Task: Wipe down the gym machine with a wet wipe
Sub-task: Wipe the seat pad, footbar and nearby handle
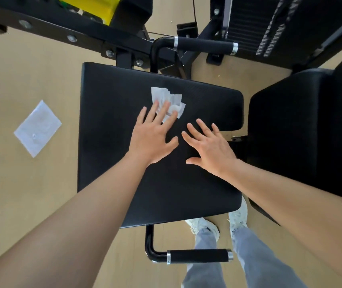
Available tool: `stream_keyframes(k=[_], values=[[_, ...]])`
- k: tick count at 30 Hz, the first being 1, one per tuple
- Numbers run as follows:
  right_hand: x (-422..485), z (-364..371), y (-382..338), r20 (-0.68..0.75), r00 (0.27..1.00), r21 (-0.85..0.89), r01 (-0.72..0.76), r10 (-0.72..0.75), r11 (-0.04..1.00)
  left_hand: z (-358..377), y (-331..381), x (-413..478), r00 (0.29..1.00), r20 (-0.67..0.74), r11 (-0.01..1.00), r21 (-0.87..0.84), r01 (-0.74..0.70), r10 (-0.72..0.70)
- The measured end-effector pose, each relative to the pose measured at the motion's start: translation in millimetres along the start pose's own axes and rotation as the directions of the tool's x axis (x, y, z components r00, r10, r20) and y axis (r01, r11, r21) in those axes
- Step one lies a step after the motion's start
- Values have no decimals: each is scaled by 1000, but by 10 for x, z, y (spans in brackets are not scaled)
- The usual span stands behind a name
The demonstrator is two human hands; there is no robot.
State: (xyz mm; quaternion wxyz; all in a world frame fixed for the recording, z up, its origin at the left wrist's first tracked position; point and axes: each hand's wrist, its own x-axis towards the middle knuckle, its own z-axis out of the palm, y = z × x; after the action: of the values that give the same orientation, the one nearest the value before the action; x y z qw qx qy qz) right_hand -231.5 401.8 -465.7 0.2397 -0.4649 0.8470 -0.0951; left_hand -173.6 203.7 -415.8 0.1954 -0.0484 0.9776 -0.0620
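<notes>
A crumpled white wet wipe (171, 98) lies on the black padded seat (112, 96) of the gym machine. My left hand (153, 134) is spread flat over the seat, and its straight fingertips rest on the near edge of the wipe. Just to the right, my right hand (209, 146) lies flat with fingers spread on the bare pad, apart from the wipe. Neither hand grips anything.
A second black pad (303, 125) stands at the right. Two black handles flank the seat: the far handle (205, 46) and the near handle (199, 256). A white wipe packet (37, 127) lies on the tan floor at left. A weight stack (255, 23) and the machine's frame are behind.
</notes>
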Motion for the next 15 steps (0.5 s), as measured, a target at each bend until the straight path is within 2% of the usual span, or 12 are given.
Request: stream_keyframes(k=[2,4,7,11,13,15], values=[[7,1,13,1,1000,18,4,-4,1000,63,-20,-139,999,-29,999,42,-30,32],[9,8,19,-3,1000,34,10,-10,999,98,-122,-232,998,-67,998,62,3,1],[9,27,38,-9,1000,65,12,-12,998,55,-363,-248,973,-126,980,26,198,-193],[19,23,51,-11,1000,83,18,-17,996,5,-533,-244,869,-101,873,-114,474,-485],[21,23,55,-13,1000,83,19,-18,996,41,-404,-296,848,-106,851,-154,503,-520],[24,28,58,-8,1000,84,20,-19,996,103,-215,-387,856,-148,864,-193,466,-495]])
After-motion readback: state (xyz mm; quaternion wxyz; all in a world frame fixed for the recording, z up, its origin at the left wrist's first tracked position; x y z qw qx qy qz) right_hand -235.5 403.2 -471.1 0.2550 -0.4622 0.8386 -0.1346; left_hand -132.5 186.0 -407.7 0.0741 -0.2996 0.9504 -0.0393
